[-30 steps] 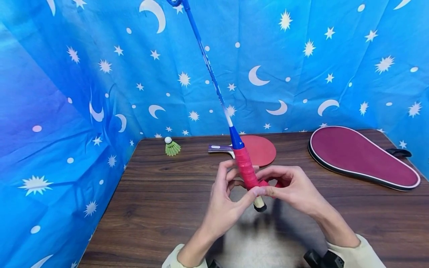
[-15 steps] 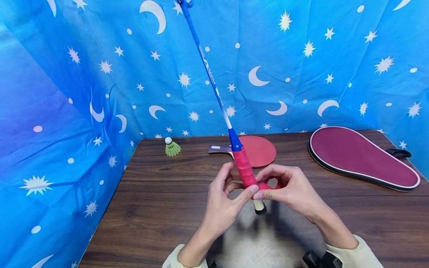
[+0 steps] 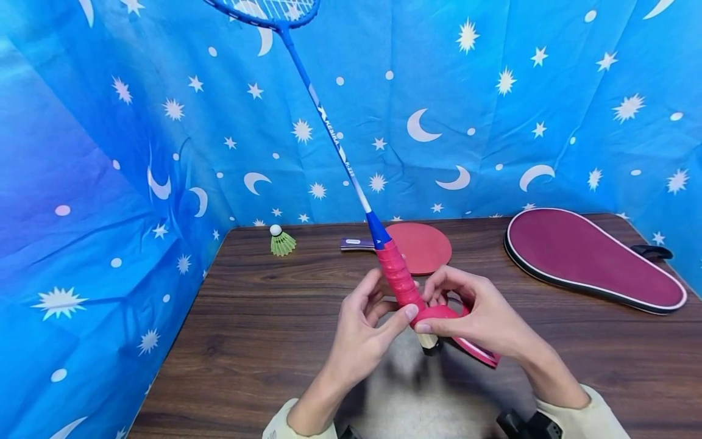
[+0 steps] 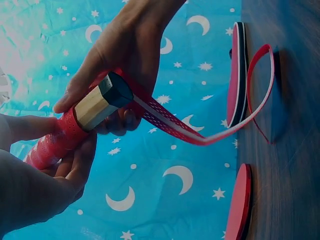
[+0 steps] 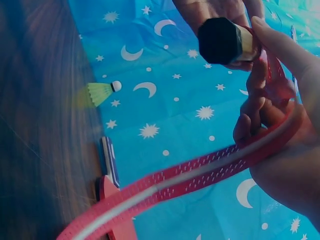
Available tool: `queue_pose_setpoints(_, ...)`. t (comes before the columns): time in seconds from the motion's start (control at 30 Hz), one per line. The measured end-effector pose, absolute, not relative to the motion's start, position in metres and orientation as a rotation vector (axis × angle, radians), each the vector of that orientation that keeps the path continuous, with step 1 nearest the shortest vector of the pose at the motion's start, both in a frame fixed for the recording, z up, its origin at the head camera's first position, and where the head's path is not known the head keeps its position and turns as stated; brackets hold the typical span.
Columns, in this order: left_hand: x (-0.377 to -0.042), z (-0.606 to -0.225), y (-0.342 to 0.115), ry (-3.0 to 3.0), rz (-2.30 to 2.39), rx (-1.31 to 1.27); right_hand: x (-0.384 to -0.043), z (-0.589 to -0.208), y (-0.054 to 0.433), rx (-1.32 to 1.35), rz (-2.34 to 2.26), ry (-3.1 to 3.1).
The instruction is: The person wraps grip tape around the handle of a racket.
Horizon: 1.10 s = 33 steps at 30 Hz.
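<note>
A blue badminton racket [image 3: 329, 125] slants up and left above the table, its strings partly in view at the top. Red perforated grip tape [image 3: 396, 273] spirals down its handle. Below the tape shows a band of bare wood [image 4: 94, 111], ending in a black butt cap [image 5: 219, 41]. My left hand [image 3: 359, 338] holds the wrapped part between thumb and fingers. My right hand [image 3: 488, 311] pinches the tape right at the handle, by the lowest turn. From that hand a loose tail of tape [image 4: 175, 129] with a pale centre stripe hangs towards the table.
Behind the hands a red table tennis bat [image 3: 422, 247] lies on the wooden table [image 3: 258, 341]. A yellow-green shuttlecock [image 3: 282, 241] stands back left, and a maroon bat case [image 3: 587, 259] lies at right. A blue star-patterned cloth [image 3: 493, 122] hangs behind and at left.
The racket has turned and its top swung left, bringing the strung head into view. My right hand has carried the tape round the handle, slightly lower; the tail now shows beneath it.
</note>
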<state>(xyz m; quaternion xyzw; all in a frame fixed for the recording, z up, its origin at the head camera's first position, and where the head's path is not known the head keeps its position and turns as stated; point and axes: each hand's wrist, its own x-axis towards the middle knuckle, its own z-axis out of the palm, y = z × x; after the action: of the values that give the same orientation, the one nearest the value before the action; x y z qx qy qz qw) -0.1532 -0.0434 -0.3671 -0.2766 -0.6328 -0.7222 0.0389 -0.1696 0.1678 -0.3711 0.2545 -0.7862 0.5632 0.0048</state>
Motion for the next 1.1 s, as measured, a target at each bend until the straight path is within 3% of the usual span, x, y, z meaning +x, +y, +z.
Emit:
queue_pose_setpoints(0.3, -0.155, -0.367, -0.044, -1.931, -2.147, -0.875, -0.172, -0.369, 0.174, 0.883, 1.726, -2.479)
queue_pose_setpoints(0.8, -0.153, -0.362, -0.045, -2.044, -2.107, -0.893, -0.172, -0.371, 0.169, 0.743, 1.668, -2.493)
queue_pose_setpoints(1.1, -0.155, -0.369, -0.042, -1.979, -2.165, -0.762, -0.172, -0.375, 0.163, 0.729, 1.725, -2.491)
